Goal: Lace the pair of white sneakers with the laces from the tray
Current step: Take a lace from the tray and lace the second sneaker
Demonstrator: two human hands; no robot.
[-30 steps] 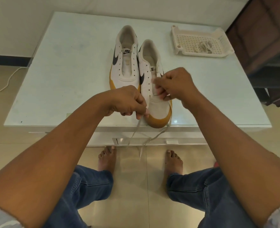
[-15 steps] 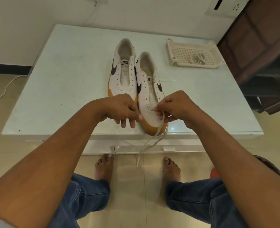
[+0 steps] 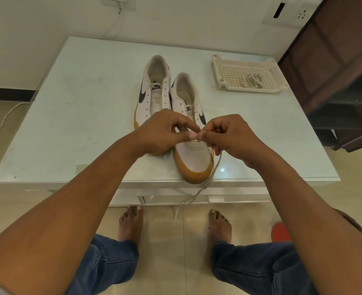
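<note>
Your right hand point(image 3: 233, 135) has its grip clamped on a flat pale-grey lace point(image 3: 215, 169). The fingers curl round it just above the toe of the nearer white low-top sneaker with a black swoosh and tan rubber sole point(image 3: 194, 160). From that hand the lace drops past the shoe's right side and over the front edge of the glossy pale-green surface point(image 3: 80, 113), and its loose lengths hang toward the tiled floor point(image 3: 158, 241). Your left hand point(image 3: 165, 133) meets the right fingertip to fingertip over this sneaker's lower eyelets. Its thumb and forefinger are pressed together, but I cannot tell whether the lace lies between them, because the tips hide that spot. The nearer sneaker rests with its toe at the front edge, pointing toward you. The matching second sneaker point(image 3: 154, 96) stands just beside it on its left, set farther back, its front partly covered by your left hand. At the far right of the surface, well apart from the shoes, sits a cream perforated plastic tray point(image 3: 250, 89) with a bundled pale lace point(image 3: 251, 80) lying in it. Your bare feet point(image 3: 130, 224) and blue jeans point(image 3: 112, 262) show below.
</note>
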